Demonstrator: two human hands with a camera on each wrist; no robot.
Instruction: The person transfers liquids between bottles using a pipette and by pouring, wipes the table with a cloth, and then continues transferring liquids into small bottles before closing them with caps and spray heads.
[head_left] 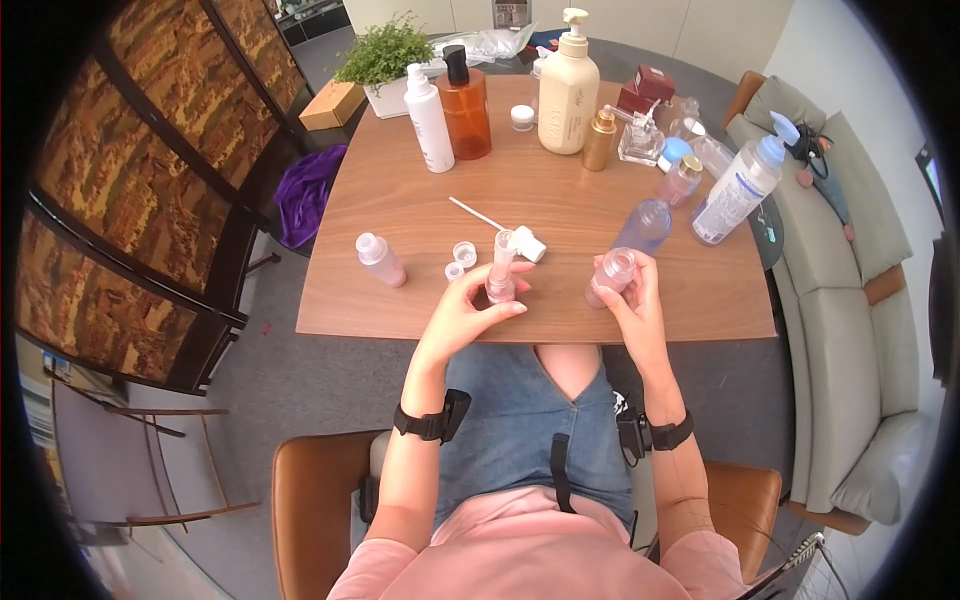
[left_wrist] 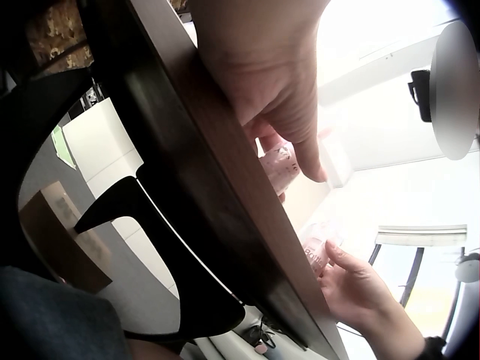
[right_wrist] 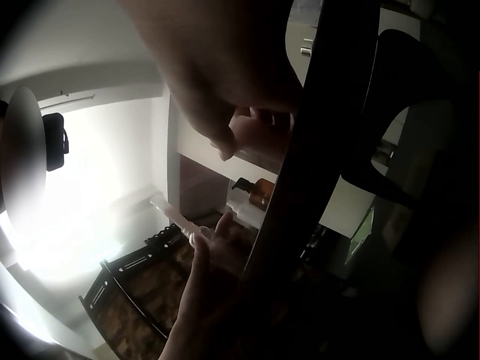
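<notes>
My left hand (head_left: 462,312) curls its fingers and thumb round a small clear pink bottle (head_left: 500,287) near the table's front edge. A narrower clear upper part (head_left: 503,246) rises from it. On the right, my right hand (head_left: 642,298) grips an open-mouthed, see-through pink bottle (head_left: 618,265), tilted slightly. Just beyond the left hand lies a white spray pump head (head_left: 526,243) with a thin tube (head_left: 474,212). Two small clear caps (head_left: 464,254) sit left of the upper part. In the left wrist view the small bottle (left_wrist: 281,166) shows small dark print.
A small pinkish bottle (head_left: 380,260) stands at the left. A bluish clear bottle (head_left: 645,228) and a white pump bottle (head_left: 735,195) are at the right. Farther back stand an amber bottle (head_left: 466,115), a white spray bottle (head_left: 429,120), a cream pump bottle (head_left: 568,95) and a potted plant (head_left: 385,60).
</notes>
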